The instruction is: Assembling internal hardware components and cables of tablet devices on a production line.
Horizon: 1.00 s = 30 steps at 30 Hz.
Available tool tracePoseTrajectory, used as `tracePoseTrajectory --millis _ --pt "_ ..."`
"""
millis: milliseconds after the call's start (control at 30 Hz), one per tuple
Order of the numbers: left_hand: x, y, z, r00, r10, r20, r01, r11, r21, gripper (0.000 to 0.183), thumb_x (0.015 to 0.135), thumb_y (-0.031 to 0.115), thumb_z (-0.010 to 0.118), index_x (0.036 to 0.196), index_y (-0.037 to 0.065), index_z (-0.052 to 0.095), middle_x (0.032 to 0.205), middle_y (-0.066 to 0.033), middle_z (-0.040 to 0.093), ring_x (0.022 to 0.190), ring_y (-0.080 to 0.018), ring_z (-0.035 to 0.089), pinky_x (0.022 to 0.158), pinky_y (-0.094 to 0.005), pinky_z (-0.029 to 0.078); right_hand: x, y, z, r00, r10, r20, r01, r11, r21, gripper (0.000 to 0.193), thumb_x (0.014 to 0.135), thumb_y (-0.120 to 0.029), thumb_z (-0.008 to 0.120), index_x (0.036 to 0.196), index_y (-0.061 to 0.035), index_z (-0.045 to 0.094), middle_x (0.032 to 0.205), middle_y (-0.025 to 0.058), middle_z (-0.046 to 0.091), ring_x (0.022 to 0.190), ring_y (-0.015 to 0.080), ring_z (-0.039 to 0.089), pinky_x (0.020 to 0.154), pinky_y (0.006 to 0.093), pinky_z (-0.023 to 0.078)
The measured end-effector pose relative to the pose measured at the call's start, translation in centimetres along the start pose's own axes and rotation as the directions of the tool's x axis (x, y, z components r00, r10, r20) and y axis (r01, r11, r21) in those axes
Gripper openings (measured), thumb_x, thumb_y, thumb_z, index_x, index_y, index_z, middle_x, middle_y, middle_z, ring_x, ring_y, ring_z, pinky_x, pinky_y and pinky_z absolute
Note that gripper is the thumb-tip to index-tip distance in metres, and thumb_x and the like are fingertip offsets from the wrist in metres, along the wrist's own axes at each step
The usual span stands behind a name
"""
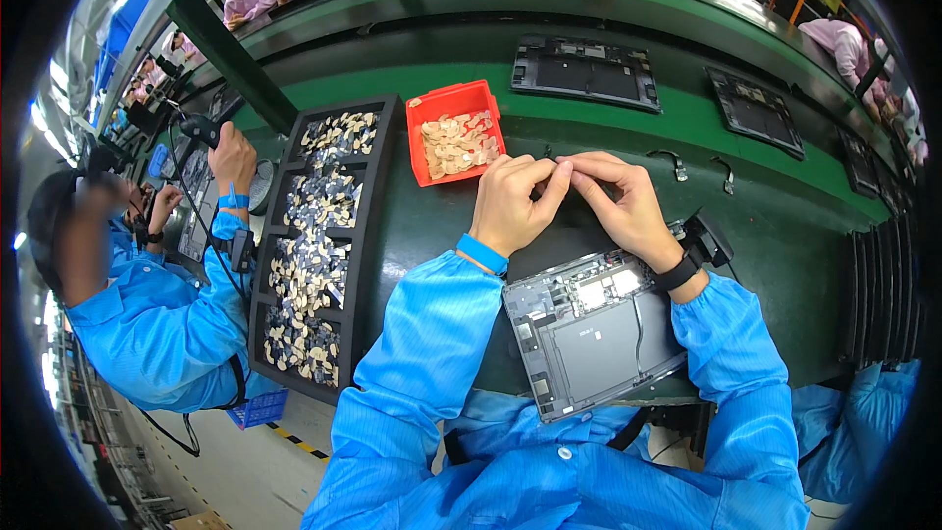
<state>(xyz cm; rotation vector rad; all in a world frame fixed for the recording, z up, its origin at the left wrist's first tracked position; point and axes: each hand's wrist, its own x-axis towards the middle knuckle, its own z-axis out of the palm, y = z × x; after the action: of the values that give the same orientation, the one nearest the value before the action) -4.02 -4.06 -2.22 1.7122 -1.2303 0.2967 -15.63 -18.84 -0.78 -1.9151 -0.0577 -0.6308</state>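
Observation:
My left hand (515,201) and my right hand (624,208) meet above the dark green bench, with thumbs and forefingers pinched together. Whatever lies between the fingertips is too small to make out. Just below the hands, an opened laptop base (589,339) lies tilted near the bench's front edge, its board and battery exposed. My right wrist, with a black band, passes over its upper right corner. Beside my left hand stands a red bin (420,149) with flat tan pieces (457,144) in it. A black clamp-like device (708,238) stands beside my right wrist.
Left of me, a black compartment tray (361,236) holds many small dark and tan parts. More laptop bases (587,74) lie on the green conveyor (677,98) behind. Two small cable parts (679,165) lie at right. Upright black panels (888,285) stand far right. A co-worker (162,304) works at left.

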Motion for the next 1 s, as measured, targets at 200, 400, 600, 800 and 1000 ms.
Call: tracePoseTrajectory --millis 200,400,600,800,1000 --pt "0.0 -0.4 0.2 1.0 -0.004 -0.003 0.004 1.0 -0.008 0.027 0.096 0.017 0.065 0.071 0.006 0.068 0.065 -0.0075 0.065 0.063 -0.0271 0.063 0.062 -0.0394 0.042 -0.1 0.6 -0.2 0.992 0.124 -0.014 -0.119 0.971 0.205 0.023 0.101 -0.009 0.065 0.118 0.0037 0.073 0.108 0.0099 0.075 0.1 0.0148 0.068 0.088 0.0285 0.053" --pt "0.0 0.0 0.1 0.986 0.135 0.1 -0.132 0.991 -0.034 0.019 0.09 0.014 0.07 0.074 0.006 0.067 0.064 -0.0076 0.061 0.057 -0.025 0.054 0.06 -0.0367 0.038 0.4 0.7 0.0 0.981 0.192 -0.039 -0.164 0.916 0.367 0.027 0.101 -0.01 0.066 0.125 0.0032 0.068 0.106 0.0101 0.075 0.097 0.0109 0.068 0.085 0.0247 0.054" --pt "0.0 -0.1 0.3 0.978 0.162 0.131 -0.152 0.985 -0.08 0.019 0.09 0.015 0.071 0.075 0.005 0.067 0.065 -0.0079 0.062 0.058 -0.0246 0.056 0.06 -0.0367 0.038 0.4 0.7 -1.0 0.963 0.269 -0.018 -0.233 0.864 0.446 0.023 0.1 -0.009 0.068 0.12 0.0022 0.067 0.099 0.0089 0.076 0.094 0.0097 0.068 0.082 0.0244 0.054" --pt "0.0 0.0 0.3 0.931 -0.022 0.364 0.036 0.999 -0.029 0.017 0.09 0.022 0.074 0.083 0.007 0.077 0.071 -0.0095 0.069 0.064 -0.0273 0.065 0.063 -0.0373 0.048 0.4 0.4 -2.0 0.98 0.174 -0.096 -0.109 0.874 0.474 0.02 0.1 -0.012 0.07 0.115 0.0006 0.07 0.093 0.0056 0.074 0.085 0.0079 0.066 0.075 0.0224 0.05" --pt "0.3 1.4 -0.7 0.836 -0.111 0.537 0.171 0.983 -0.062 0.029 0.083 0.035 0.08 0.076 0.006 0.077 0.066 -0.0086 0.069 0.061 -0.0241 0.067 0.058 -0.0342 0.051 -1.2 -6.9 -5.6 0.973 0.228 -0.034 -0.211 0.942 0.262 0.026 0.099 -0.012 0.069 0.122 0.0006 0.068 0.085 0.0023 0.07 0.071 0.0034 0.06 0.061 0.0192 0.046"
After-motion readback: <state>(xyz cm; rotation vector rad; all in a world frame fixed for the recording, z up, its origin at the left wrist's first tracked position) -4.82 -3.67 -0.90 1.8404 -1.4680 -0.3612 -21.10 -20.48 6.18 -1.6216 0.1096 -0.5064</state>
